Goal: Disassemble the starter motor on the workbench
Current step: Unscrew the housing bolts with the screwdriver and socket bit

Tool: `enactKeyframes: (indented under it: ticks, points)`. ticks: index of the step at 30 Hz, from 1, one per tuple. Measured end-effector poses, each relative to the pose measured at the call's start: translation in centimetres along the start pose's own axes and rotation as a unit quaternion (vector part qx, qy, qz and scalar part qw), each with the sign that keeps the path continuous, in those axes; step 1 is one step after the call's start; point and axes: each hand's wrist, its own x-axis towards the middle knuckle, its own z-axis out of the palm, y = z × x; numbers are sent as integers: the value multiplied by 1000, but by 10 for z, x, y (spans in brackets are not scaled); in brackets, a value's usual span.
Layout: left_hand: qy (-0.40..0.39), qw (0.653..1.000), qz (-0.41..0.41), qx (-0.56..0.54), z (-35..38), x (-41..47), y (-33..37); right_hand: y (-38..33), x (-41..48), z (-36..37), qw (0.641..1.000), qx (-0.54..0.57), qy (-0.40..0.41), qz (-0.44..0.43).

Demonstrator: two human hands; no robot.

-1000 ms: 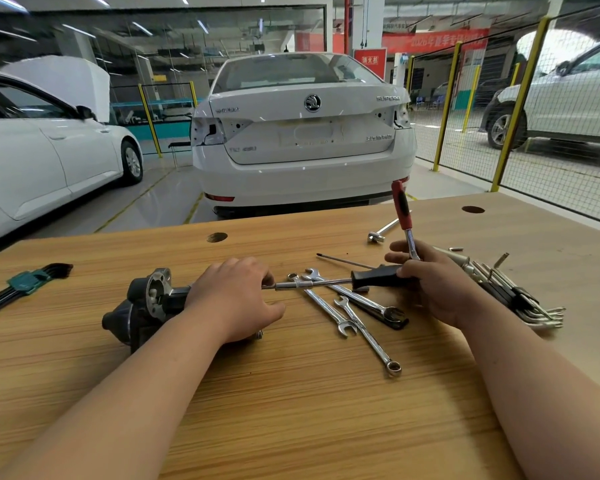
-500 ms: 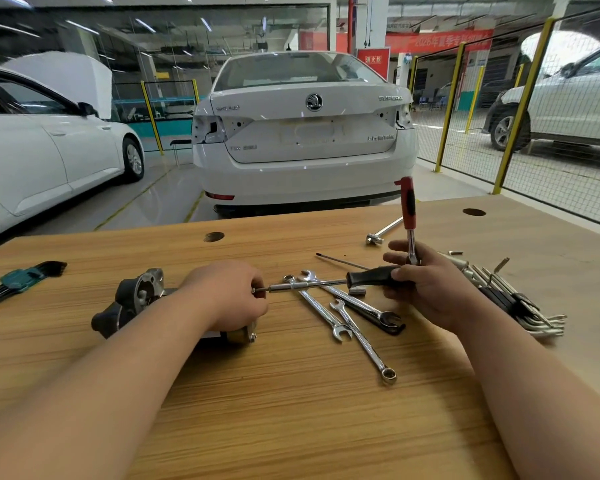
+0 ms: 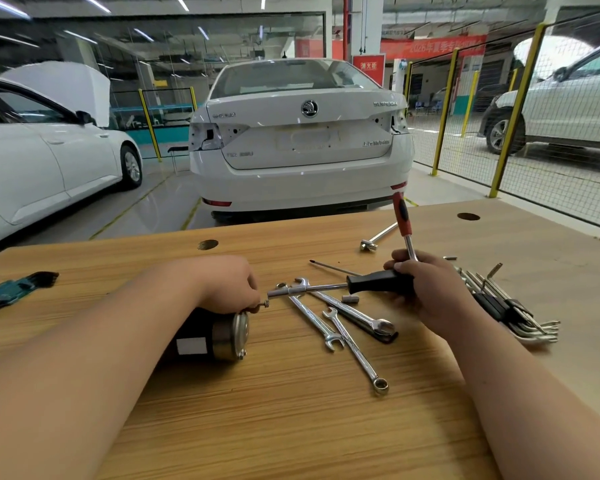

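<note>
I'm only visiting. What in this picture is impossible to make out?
1. Head view: the far end of the starter motor is hidden under the left hand and forearm.
2. The bolt at the left fingertips is too small to tell whether it is threaded in.
3. The lower end of the red-handled tool is hidden inside the right hand, which also grips the black-handled driver.
4. The green hex key set is cut off by the left edge.

Open workbench (image 3: 291, 427) along the near edge; scattered wrenches (image 3: 336, 323) mid-table, hex keys (image 3: 510, 306) at right.
</note>
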Motion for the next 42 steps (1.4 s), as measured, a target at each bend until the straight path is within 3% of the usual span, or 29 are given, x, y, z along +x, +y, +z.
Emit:
enactKeyframes:
  ticks: [9,15,17,19,20,21,23,25,27,28,29,30,38,42]
  points:
    - [34,999,36,3,9,-2,6,-4,-5,1,999,26,38,-10]
    - [54,996,63,26,16,-2,27,-6,-5,-1,989,141,48,-7]
    - [84,990,97,51,20,0,45,-7,-5,-1,981,187,50,14]
    - [169,973,156,10,29,0,64,-7,-5,-2,972,229,48,36]
    - [241,948,195,-68,35,-2,74,-7,-5,-2,965,254,43,43]
    - [324,900,230,-178,43,-5,84,-6,-5,-1,957,283,32,49]
    - [449,771,222,-394,56,-9,107,-7,-5,0,941,335,4,51]
    - [400,680,122,-602,64,-7,125,-7,-7,2,930,363,-24,51]
    - [248,573,-27,-781,66,3,133,-9,-9,3,927,370,-37,54]
    - [187,515,-85,-832,67,6,133,-9,-11,3,928,367,-36,58]
    - [150,487,-122,-852,69,9,133,-9,-12,3,930,361,-31,63]
    - [132,493,-140,-849,70,12,133,-8,-12,4,933,351,-25,69]
    - [81,658,-127,-738,73,46,154,-8,-17,6,958,284,-29,35]
    - [63,658,-82,-746,74,57,154,-7,-15,4,952,301,-52,9]
